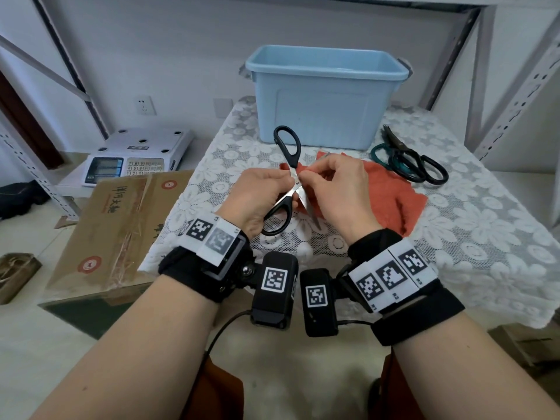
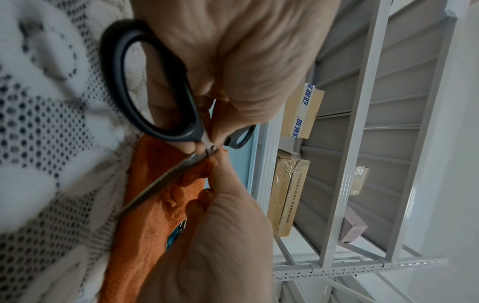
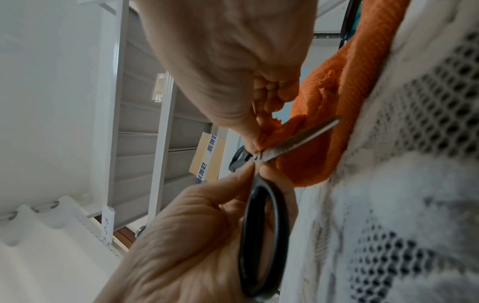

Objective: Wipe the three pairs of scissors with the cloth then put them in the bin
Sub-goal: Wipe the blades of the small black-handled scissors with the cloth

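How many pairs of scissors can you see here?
3. The black-handled steel scissors are held in both hands over the orange cloth. The green-handled scissors and dark black-handled scissors lie crossed, right of the cloth.

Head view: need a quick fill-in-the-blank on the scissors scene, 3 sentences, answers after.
1. The left hand holds the black scissors with their blades ____.
2. The right hand pinches the ____ cloth at the pivot.
3. Two more scissors lie on the table to the ____ of the bin.

Missing words: open; orange; right
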